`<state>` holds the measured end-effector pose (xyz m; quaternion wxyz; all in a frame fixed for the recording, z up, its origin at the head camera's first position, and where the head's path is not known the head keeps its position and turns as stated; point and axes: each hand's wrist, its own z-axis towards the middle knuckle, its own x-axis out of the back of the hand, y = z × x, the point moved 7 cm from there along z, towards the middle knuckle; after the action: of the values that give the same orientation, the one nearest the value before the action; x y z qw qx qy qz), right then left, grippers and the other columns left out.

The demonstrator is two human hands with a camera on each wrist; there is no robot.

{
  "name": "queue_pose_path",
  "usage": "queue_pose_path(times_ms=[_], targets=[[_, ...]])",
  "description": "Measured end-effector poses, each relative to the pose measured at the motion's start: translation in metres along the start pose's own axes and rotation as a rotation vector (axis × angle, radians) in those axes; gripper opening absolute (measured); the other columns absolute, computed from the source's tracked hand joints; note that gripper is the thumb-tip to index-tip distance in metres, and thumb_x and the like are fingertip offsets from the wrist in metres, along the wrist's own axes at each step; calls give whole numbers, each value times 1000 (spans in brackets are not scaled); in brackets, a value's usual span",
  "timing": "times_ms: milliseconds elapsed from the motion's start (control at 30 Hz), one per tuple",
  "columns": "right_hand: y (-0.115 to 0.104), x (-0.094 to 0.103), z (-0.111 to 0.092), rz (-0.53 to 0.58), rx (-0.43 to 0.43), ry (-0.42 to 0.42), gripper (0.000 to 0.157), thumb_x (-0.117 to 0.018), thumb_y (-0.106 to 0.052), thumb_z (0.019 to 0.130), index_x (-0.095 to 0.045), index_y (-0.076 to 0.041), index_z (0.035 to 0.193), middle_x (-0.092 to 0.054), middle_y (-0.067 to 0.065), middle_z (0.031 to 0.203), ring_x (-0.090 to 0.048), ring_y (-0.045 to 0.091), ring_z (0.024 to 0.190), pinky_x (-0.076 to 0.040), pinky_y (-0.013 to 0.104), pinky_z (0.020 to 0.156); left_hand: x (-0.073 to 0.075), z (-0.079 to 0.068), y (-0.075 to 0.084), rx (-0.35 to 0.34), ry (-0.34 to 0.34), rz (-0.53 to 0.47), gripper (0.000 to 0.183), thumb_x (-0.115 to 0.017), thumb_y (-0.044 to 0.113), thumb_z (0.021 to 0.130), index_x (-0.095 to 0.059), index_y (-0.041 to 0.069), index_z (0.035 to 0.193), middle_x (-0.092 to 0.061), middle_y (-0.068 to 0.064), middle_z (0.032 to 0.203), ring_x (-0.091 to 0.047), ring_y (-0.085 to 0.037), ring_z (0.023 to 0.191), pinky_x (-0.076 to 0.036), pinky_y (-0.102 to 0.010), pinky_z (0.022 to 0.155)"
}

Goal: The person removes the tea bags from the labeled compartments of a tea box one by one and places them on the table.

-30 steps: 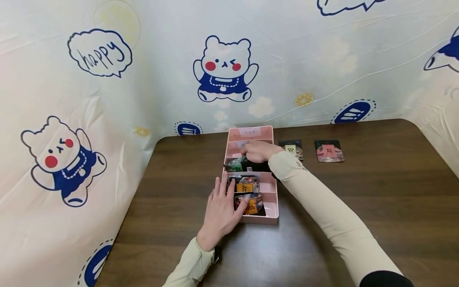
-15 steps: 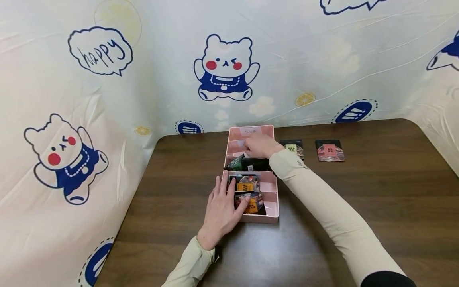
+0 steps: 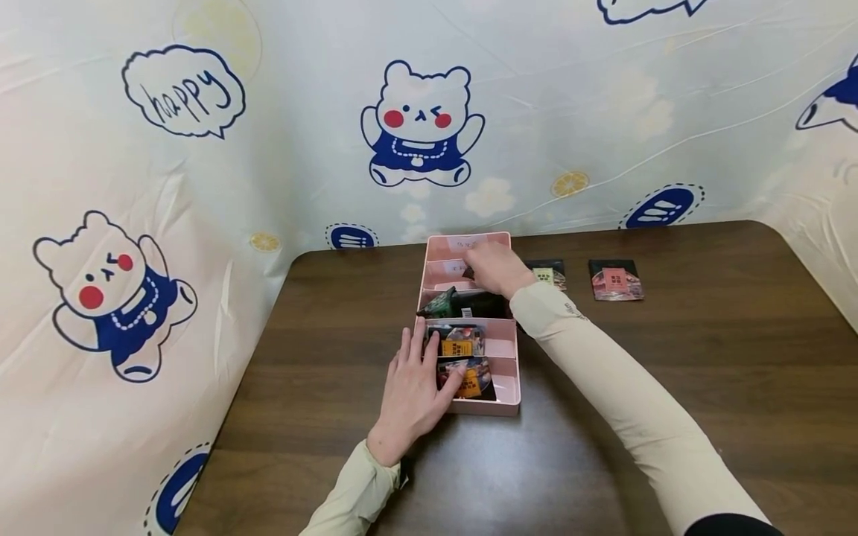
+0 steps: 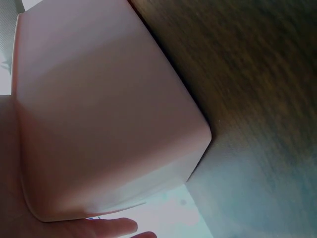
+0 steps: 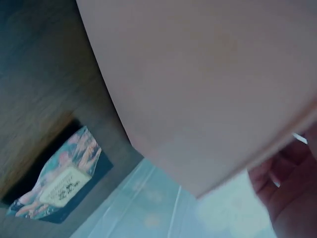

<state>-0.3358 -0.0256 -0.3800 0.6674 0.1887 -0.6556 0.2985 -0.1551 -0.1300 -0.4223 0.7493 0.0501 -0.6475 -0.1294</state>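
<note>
A long pink divided box stands lengthwise on the table. My left hand rests on its near left side, fingers spread over the rim and touching two sachets: one with an orange label and another nearest the front. In the middle compartment lies a black and green packet. Over the far compartments, my right hand has bent fingers pointing down. A small dark sliver shows by its fingertips; whether they hold it is unclear. In the right wrist view the box's wall hides most of that hand.
On the table, right of the box, lie a black sachet with a yellow-green label and another with a pink label. Paper labels mark the far compartments. A printed curtain hangs behind the table.
My right hand has come away from the black and green packet and shifted slightly up and to the right, towards the far end of the box. The left hand has stayed in place.
</note>
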Motion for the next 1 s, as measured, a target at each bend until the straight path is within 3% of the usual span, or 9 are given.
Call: queue_pose_path(times_ms=[167, 467, 733, 1000], targets=[[13, 6, -6, 17, -116, -23, 18, -61, -28, 82, -66, -11, 84, -61, 4, 77, -52, 19, 66, -43, 37, 63, 1, 1, 0, 1, 10, -1, 73, -29, 65, 85, -39, 13, 136, -9, -4, 152, -16, -32, 137, -32, -54, 98], [18, 4, -12, 10, -143, -37, 23, -60, -29, 83, -63, -11, 98, -61, 5, 80, -53, 19, 69, -46, 40, 65, -1, 0, -1, 14, -13, -7, 76, -26, 67, 84, -38, 14, 137, -7, -2, 152, -15, -31, 137, -31, -54, 99], [16, 19, -18, 20, -113, 69, 12, -51, -20, 86, -61, -14, 82, -59, 3, 74, -53, 18, 63, -47, 38, 60, 0, 0, -1, 4, 10, -11, 74, -30, 65, 84, -40, 13, 136, -8, -3, 152, -15, -32, 137, -32, -54, 98], [24, 52, -36, 133, -90, 153, 9, -51, -21, 86, -58, -16, 85, -60, -2, 76, -52, 15, 64, -44, 32, 60, -3, 1, -1, 6, -7, -18, 75, -30, 65, 84, -39, 13, 136, -7, -3, 152, -15, -32, 137, -31, -54, 99]])
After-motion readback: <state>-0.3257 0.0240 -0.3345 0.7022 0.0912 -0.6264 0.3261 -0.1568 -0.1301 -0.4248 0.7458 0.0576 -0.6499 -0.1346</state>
